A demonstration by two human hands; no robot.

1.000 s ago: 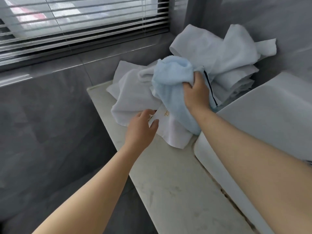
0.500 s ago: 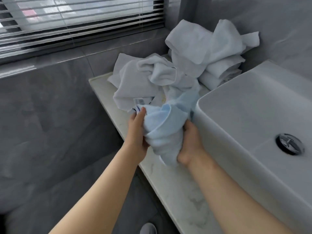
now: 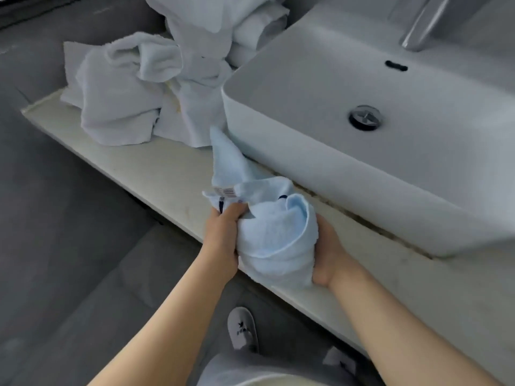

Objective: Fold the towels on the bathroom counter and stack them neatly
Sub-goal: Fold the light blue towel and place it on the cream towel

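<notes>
Towel in hand: light blue towel (image 3: 274,235), bunched, held over the counter (image 3: 156,174) front edge, one end trailing toward the sink (image 3: 278,107).
Left hand (image 3: 223,235): fingers curled, gripping the towel's labelled edge.
Right hand (image 3: 328,257): cupped around the bundle's right side.
Other towels: white towel pile (image 3: 133,90), crumpled, left of the sink.

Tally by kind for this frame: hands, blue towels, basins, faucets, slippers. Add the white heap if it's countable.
Hands: 2 (left hand, right hand)
Light blue towel: 1
Sink basin: 1
Faucet: 1
Slippers: 2
White towel heap: too crumpled to count
Total: 7, heap excluded
</notes>
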